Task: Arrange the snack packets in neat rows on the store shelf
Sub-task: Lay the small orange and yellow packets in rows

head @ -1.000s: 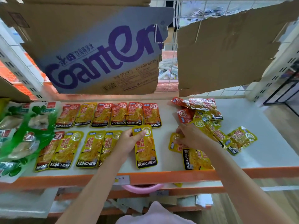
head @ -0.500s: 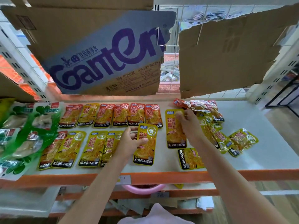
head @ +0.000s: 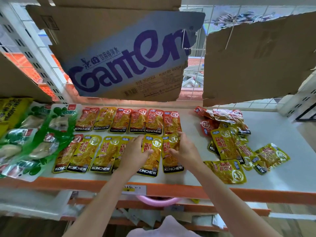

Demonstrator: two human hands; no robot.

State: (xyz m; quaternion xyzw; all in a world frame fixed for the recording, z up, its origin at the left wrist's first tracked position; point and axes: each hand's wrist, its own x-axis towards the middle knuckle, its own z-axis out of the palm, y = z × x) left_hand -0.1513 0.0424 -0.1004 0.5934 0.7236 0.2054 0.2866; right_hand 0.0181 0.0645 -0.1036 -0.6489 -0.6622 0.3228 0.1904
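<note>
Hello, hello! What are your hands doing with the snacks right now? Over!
Left hand and right hand each pinching a yellow packet in the front row. Loose pile waiting at right. Nothing in the way.

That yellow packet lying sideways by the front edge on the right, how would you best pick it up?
The sideways yellow packet lies flat with its long side along the shelf's orange front edge. I would probably come from the front and pinch that near long edge, thumb on top: it is nearest and free, while the loose pile crowds its far side.
</note>
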